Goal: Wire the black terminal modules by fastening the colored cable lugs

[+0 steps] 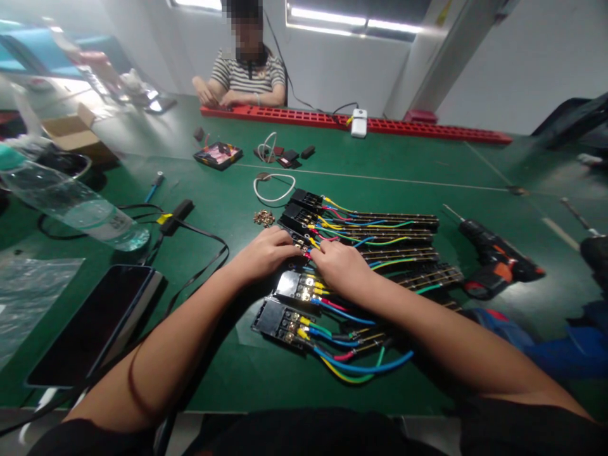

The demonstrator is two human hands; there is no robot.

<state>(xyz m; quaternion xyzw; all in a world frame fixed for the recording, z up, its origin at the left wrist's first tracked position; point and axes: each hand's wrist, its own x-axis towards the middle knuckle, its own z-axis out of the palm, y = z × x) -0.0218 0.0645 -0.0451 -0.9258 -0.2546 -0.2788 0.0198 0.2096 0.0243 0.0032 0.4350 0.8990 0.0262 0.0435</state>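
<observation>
Black wired strip (403, 255) runs left to right, terminal block (299, 241) leftmost

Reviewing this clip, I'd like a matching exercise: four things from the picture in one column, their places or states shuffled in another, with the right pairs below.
1. Phone
2. Drill
3. Small metal pieces
4. Right hand

A. at the terminal end of the middle wired unit
B. in a loose heap just beyond the left hand
C. screen dark, a white cable at its near end
D. black and orange, lying toward the right of the green table

Pairs: 1-C; 2-D; 3-B; 4-A
</observation>
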